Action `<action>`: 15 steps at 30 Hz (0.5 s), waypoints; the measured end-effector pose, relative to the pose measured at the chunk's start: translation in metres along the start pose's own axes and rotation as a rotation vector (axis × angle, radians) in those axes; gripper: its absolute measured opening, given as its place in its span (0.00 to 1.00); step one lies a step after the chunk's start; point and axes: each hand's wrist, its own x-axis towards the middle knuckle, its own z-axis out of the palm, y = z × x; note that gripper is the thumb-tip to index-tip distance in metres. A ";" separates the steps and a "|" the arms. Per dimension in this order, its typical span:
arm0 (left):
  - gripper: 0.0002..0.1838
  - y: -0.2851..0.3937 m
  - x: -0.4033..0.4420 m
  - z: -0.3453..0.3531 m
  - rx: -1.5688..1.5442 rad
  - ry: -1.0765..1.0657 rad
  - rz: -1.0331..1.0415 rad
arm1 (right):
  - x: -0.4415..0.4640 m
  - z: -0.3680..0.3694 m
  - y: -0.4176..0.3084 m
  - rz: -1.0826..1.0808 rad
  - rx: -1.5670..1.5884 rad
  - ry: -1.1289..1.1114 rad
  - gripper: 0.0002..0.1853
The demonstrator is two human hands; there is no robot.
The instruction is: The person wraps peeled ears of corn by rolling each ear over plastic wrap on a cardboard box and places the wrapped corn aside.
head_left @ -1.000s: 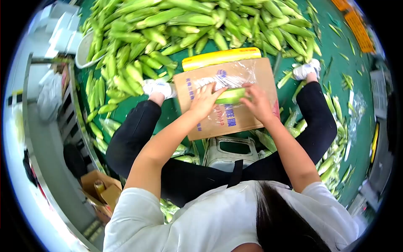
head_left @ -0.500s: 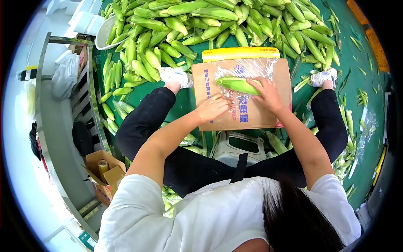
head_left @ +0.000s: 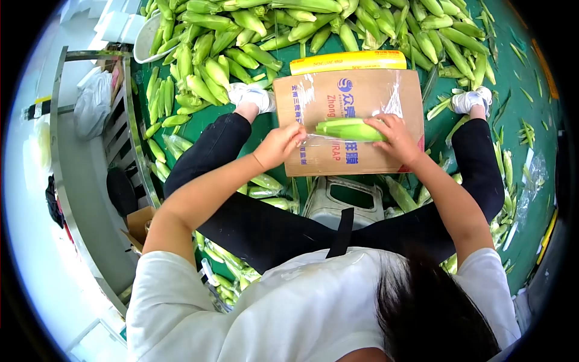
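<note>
A green ear of corn (head_left: 345, 129) lies sideways over a printed cardboard box (head_left: 319, 160) between my knees. My right hand (head_left: 395, 137) grips its right end, fingers on top. Off its left end, my left hand (head_left: 280, 145) is closed in a pinch on clear plastic wrap (head_left: 313, 136), which stretches from the corn to my fingers. A shiny strip of film also lies on the box's upper right. Along the box's far edge sits a long yellow box (head_left: 348, 61).
A large heap of husked-green corn (head_left: 241, 36) covers the green floor ahead. A white basin (head_left: 145, 42) stands at the heap's left, and a metal rack (head_left: 57, 151) runs along my left side. Beneath the cardboard is a grey stool (head_left: 354, 202); wrapped ears lie around my legs.
My left hand has moved left and closed, drawing film out from the corn. The corn has shifted slightly right and down with my right hand. Film over the box's middle has come away.
</note>
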 end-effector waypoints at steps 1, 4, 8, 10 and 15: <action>0.03 -0.003 0.007 -0.007 -0.029 -0.042 -0.058 | -0.001 -0.002 -0.004 0.009 0.000 -0.038 0.41; 0.05 -0.030 0.061 0.000 -0.059 -0.113 -0.031 | -0.001 -0.001 -0.017 0.053 -0.007 -0.133 0.38; 0.08 -0.067 0.176 0.055 0.131 -0.350 0.568 | 0.011 -0.004 -0.032 0.130 0.062 -0.110 0.26; 0.12 -0.020 0.206 0.058 0.447 -0.567 0.651 | 0.011 0.008 -0.033 0.165 -0.060 0.027 0.23; 0.23 0.005 0.250 0.061 0.627 -0.576 0.291 | 0.050 0.039 -0.031 0.477 -0.194 0.369 0.30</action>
